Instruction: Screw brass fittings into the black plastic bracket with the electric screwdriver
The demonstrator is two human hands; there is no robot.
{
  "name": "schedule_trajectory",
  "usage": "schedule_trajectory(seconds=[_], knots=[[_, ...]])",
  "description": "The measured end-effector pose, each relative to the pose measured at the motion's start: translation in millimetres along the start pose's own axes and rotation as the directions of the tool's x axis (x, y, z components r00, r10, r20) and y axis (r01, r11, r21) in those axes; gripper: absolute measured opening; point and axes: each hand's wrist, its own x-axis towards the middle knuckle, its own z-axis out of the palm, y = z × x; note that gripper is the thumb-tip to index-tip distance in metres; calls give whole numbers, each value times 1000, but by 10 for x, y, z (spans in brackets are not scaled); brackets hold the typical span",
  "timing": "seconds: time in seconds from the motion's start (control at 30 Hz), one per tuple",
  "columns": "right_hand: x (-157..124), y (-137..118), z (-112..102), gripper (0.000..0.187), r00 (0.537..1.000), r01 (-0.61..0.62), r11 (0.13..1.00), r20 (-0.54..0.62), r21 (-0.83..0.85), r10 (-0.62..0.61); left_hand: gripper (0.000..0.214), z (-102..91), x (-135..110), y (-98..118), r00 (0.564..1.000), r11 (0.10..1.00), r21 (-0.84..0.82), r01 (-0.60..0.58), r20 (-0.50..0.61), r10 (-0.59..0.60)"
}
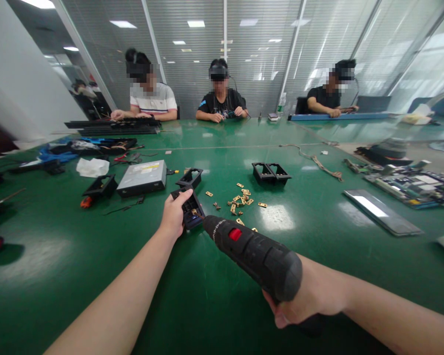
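My left hand (pixel 175 213) is closed around a black plastic frame (pixel 191 208), its thumb lying over the upper edge. Brass-coloured parts show inside that frame. In my right hand (pixel 299 291) is a black cordless drill (pixel 255 254) with a red switch on top; most of the grip is hidden below its body. The drill's nose points left at the lower part of the frame, and the bit's exact contact is too small to make out. Just beyond the drill lie several small brass plates (pixel 237 199) and a few screws (pixel 216 205), scattered on the green table (pixel 214 305).
Behind my left hand stand another black frame (pixel 190 177), a silver disc drive (pixel 142 178) and a further black frame (pixel 100 186). A double black frame (pixel 271 173) sits farther back. Circuit boards (pixel 414 181) and a dark flat panel (pixel 383 212) lie right. Three people sit across the table.
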Motion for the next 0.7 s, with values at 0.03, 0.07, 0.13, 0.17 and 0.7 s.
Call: schedule_trajectory(seconds=[0.03, 0.07, 0.13, 0.17, 0.7], knots=[[5, 9, -3, 71, 1000, 12, 1000, 2, -3, -12, 42, 1, 0, 0, 1000, 1000, 14, -3, -6, 3], [10, 18, -3, 71, 1000, 27, 1000, -2, -4, -27, 43, 2, -1, 0, 1000, 999, 34, -7, -14, 8], [19, 28, 1, 70, 999, 48, 999, -15, -1, -48, 45, 3, -2, 3, 1000, 998, 55, -9, -21, 11], [21, 30, 6, 69, 999, 43, 999, -17, 2, -43, 46, 2, -3, 5, 1000, 998, 56, -6, -19, 7], [19, 10, 31, 68, 998, 63, 998, -18, 5, -63, 43, 19, -32, 18, 1000, 998, 64, -22, -15, 23]])
